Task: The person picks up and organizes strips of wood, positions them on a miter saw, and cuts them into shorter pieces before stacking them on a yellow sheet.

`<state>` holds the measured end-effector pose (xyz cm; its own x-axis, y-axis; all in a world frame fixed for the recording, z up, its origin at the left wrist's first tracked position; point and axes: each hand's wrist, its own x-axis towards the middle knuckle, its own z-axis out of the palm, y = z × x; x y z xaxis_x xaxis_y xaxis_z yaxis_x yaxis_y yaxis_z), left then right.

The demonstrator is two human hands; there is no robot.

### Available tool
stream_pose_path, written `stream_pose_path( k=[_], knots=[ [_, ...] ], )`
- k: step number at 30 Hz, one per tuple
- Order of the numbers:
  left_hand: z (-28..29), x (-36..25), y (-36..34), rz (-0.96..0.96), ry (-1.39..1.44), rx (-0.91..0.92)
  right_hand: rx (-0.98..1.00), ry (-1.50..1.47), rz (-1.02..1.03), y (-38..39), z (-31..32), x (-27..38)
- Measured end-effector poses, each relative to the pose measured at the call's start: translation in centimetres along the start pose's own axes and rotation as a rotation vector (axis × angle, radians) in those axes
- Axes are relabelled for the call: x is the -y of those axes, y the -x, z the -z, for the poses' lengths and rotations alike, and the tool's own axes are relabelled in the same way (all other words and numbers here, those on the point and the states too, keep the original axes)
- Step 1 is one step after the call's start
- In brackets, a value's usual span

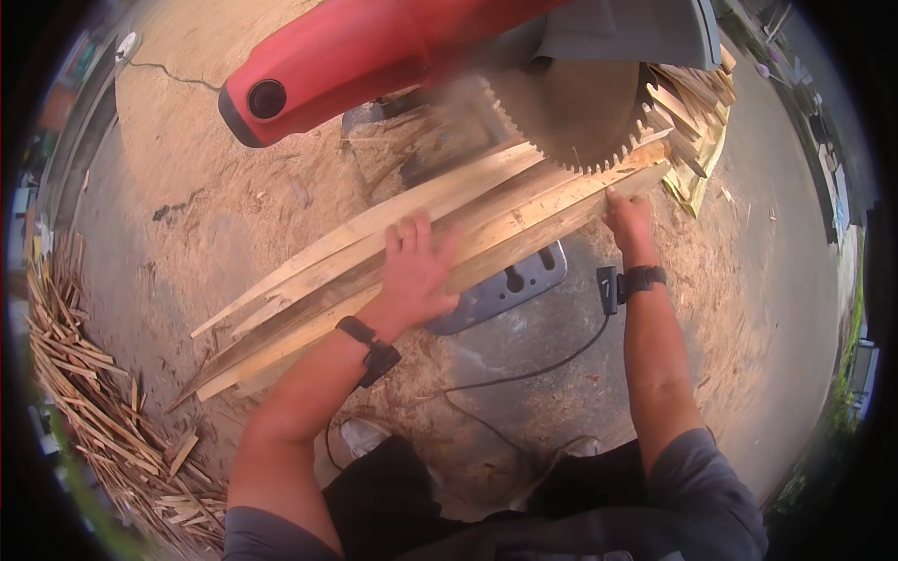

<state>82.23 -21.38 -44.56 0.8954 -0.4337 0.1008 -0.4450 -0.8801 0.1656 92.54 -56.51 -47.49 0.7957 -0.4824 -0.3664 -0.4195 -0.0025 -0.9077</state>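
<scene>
Planks by saw blade, cutting apparently unfinished; wood stack right of blade perhaps done. Left hand left of blade, fingers spread on planks; right hand below blade, grip unclear.

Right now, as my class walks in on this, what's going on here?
A person's bare left hand rests across long, pale wooden strips, while the bare right hand touches them near their right end. Just above that end is the round, toothed metal blade of a red-and-grey power saw; whether it is spinning or touching the wood, I cannot tell. A heap of thin wooden sticks lies on the ground at left.
</scene>
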Motion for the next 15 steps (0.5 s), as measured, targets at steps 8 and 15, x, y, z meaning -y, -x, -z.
stream_pose_path(
  k=[8, 15],
  knots=[
    [1.2, -0.1, 0.2, 0.047, -0.021, 0.106, -0.043, -0.273, -0.005, 11.7, 3.5, 1.7],
    [1.9, -0.9, 0.4, 0.12, -0.031, 0.121, 0.374, -0.314, 0.423, 25.2, 6.6, 14.4]
  ],
)
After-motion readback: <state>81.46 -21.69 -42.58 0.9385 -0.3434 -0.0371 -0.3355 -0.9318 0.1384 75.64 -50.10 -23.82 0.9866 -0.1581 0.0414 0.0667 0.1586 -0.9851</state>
